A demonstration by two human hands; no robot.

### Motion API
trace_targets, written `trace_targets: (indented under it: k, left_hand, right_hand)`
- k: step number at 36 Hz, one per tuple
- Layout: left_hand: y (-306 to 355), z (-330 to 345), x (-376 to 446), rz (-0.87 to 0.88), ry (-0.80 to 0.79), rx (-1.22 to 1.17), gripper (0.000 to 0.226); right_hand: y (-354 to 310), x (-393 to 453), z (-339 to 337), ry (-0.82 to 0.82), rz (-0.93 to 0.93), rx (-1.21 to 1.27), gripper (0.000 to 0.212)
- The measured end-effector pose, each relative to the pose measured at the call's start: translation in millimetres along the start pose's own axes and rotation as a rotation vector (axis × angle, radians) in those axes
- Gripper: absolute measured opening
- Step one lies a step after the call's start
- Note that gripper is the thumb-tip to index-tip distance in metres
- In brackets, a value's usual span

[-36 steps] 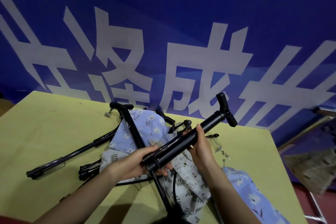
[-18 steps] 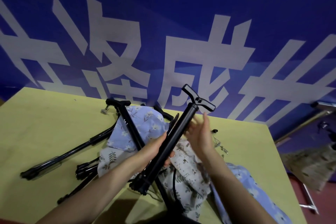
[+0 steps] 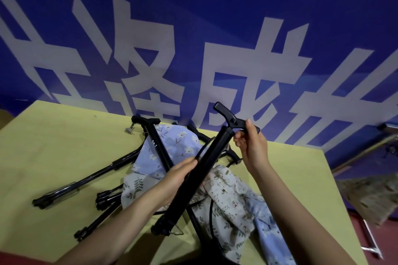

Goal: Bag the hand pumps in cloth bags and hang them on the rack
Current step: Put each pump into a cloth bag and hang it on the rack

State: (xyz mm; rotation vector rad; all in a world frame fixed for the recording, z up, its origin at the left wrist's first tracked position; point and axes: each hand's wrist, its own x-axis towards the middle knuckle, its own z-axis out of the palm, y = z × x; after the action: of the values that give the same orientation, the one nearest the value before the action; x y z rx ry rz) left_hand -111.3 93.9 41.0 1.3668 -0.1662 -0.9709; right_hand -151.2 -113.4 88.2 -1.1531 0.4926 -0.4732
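I hold a black hand pump (image 3: 200,170) tilted steeply above the table, its T-handle up and its base low toward me. My left hand (image 3: 178,175) grips the middle of the barrel. My right hand (image 3: 251,146) pinches the right side of the T-handle at the top. Under the pump lies a heap of floral cloth bags (image 3: 226,191), light blue and cream. A second black pump (image 3: 158,150) lies across the blue cloth. Several more black pumps (image 3: 86,180) lie on the table to the left.
The yellow-green table (image 3: 53,146) stands against a blue banner with large white characters (image 3: 215,60). Beyond the table's right edge are a metal frame (image 3: 370,241) and a piece of patterned fabric (image 3: 374,198) over a red floor.
The pump has swung from nearly level to steeply upright. My right hand slid off the barrel up to the T-handle, while my left hand kept hold of the barrel.
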Motion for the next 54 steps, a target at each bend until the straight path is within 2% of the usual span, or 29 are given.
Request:
trace_targets:
  k: [2, 4, 6, 11, 14, 16, 19, 22, 27, 31, 34, 37, 41, 46, 49, 54]
  left_hand:
    - [12, 6, 8, 0.065, 0.075, -0.150, 0.029]
    - [29, 13, 13, 0.131, 0.055, -0.279, 0.047]
    - [44, 17, 15, 0.180, 0.029, -0.319, 0.054]
    - [59, 8, 29, 0.270, 0.064, -0.319, 0.040]
    - [73, 6, 33, 0.383, 0.142, -0.216, 0.040]
    - [82, 2, 35, 0.441, 0.154, -0.061, 0.039]
    - [92, -2, 34, 0.456, 0.109, 0.279, 0.033]
    - [96, -10, 32, 0.433, 0.021, 0.439, 0.037]
    - [94, -27, 31, 0.451, 0.024, 0.532, 0.030]
    - [77, -30, 27, 0.484, 0.113, 0.521, 0.024]
    - [72, -33, 24, 0.509, 0.153, 0.534, 0.023]
    - [74, -29, 20, 0.523, 0.161, 0.513, 0.022]
    - [81, -26, 19, 0.558, 0.203, 0.445, 0.024]
    - [93, -37, 21, 0.575, 0.329, 0.544, 0.022]
    - [100, -43, 21, 0.594, 0.379, 0.617, 0.018]
    - [102, -45, 19, 0.624, 0.434, 0.590, 0.040]
  right_hand:
    - [0, -2, 4, 0.029, 0.003, 0.009, 0.026]
    - [0, -2, 5, 0.047, 0.019, 0.003, 0.026]
    - [-1, -3, 6, 0.047, 0.034, -0.020, 0.026]
    - [11, -1, 1, 0.010, 0.037, -0.127, 0.034]
    - [20, 1, 0, -0.067, 0.050, -0.226, 0.035]
    - [24, -1, 3, -0.138, 0.070, -0.301, 0.033]
    - [27, -4, 14, -0.233, 0.106, -0.370, 0.033]
    - [25, -3, 26, -0.283, 0.168, -0.365, 0.030]
    - [29, -6, 31, -0.398, 0.289, -0.279, 0.037]
    - [41, -22, 36, -0.464, 0.397, -0.105, 0.045]
    - [51, -34, 38, -0.457, 0.466, -0.030, 0.057]
    - [63, -44, 43, -0.465, 0.496, -0.030, 0.051]
    - [73, -55, 55, -0.417, 0.420, -0.202, 0.035]
    - [71, -52, 64, -0.371, 0.278, -0.293, 0.034]
    - [65, -48, 70, -0.401, 0.223, -0.370, 0.034]
    - [62, -49, 74, -0.443, 0.168, -0.411, 0.033]
